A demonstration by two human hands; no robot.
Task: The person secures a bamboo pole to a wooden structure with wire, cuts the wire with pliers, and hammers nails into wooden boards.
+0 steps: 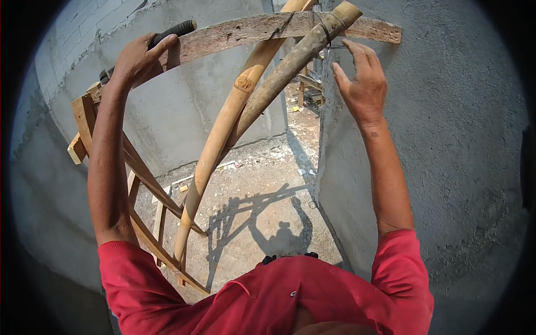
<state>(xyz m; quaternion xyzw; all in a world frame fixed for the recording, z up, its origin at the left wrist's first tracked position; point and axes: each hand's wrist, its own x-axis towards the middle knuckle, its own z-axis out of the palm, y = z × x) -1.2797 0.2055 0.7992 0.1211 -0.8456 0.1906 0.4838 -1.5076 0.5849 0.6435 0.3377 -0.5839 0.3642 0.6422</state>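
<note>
My left hand [139, 58] is closed around a black-wrapped handle [174, 33] with a bare tan end, resting at the left end of a weathered wooden plank [240, 34]. Its fingertips are hidden, and the tool's head cannot be made out. The plank runs across the top of the view. Two bamboo poles, a smooth yellowish one [215, 134] and a greyer one [290, 68], cross near it. Dark wire [325, 29] binds the grey pole to the plank. Just below that binding, my right hand [365, 78] has thumb and fingers apart, its fingertips close to a thin wire end.
A rough grey plastered wall [458, 128] rises close on the right. Another grey wall [184, 106] stands behind the poles. Timber framing [148, 167] leans at the left. Below, the dusty ground [268, 167] carries debris and the shadow of my raised arms.
</note>
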